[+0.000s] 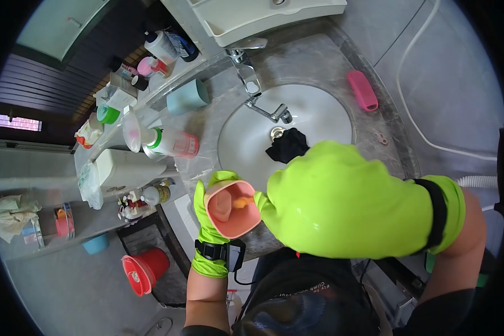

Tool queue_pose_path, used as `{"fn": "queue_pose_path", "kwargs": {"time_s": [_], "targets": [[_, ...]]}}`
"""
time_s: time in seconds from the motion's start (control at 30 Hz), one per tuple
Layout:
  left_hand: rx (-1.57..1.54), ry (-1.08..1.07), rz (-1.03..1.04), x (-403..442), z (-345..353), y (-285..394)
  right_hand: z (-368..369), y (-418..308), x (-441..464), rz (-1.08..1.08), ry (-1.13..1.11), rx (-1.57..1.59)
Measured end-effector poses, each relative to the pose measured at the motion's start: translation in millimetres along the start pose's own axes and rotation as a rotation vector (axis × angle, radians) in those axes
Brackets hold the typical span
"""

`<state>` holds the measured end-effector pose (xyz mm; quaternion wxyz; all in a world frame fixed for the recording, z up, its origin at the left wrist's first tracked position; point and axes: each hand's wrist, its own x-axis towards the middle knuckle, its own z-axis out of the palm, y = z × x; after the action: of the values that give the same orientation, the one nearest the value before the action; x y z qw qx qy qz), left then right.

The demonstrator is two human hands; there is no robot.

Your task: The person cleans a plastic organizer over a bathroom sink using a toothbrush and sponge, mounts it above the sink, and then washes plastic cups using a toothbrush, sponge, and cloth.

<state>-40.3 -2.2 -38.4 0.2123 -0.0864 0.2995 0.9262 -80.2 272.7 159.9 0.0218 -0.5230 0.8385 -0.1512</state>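
My left hand (208, 232), in a bright green glove, is wrapped round a pink cup (232, 224) at the near edge of the sink. The cup's open mouth faces up toward me. My right hand (330, 201), in a matching glove, looms large at the right, and its fingertips reach the cup's right rim. A small orange piece (242, 203) shows inside the cup beside those fingertips. The right fingers look closed, but the glove hides most of what they hold. Beyond the hands, a crumpled black cloth (288, 145) lies in the white sink (319, 106) near the drain.
A chrome faucet (245, 73) extends over the sink. On the counter are a light blue cup (188, 96), a spray bottle (173, 143) and a pink case (363, 91). Several bottles line the ledge at upper left. A red bucket (151, 266) stands on the floor.
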Motion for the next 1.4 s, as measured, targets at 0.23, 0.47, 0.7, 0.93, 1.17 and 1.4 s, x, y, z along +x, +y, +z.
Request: {"fn": "queue_pose_path", "kwargs": {"time_s": [0.23, 0.47, 0.7, 0.93, 1.17, 1.4], "targets": [[-0.071, 0.105, -0.039, -6.0, 29.8, -2.6, 18.3, -4.6, 11.8, -0.053, -0.017, -0.076], [0.981, 0.201, 0.449, 14.8, 49.2, -19.4, 66.7, 46.2, 34.4, 0.113, 0.033, -0.092], [0.720, 0.219, 0.259, 6.4, 10.7, -7.0, 65.7, 24.7, 26.0, 0.098, 0.014, 0.041], [-0.210, -0.044, -0.253, 0.1, 12.6, 1.3, 59.4, 12.5, 28.9, -0.113, -0.112, 0.008], [1.026, 0.010, 0.326, 18.4, 31.6, -6.5, 63.4, 47.0, 49.6, 0.081, 0.018, -0.126], [0.187, 0.190, 0.048, 17.9, 34.2, 12.0, 45.3, 48.0, 33.3, 0.211, -0.287, 0.051]]}}
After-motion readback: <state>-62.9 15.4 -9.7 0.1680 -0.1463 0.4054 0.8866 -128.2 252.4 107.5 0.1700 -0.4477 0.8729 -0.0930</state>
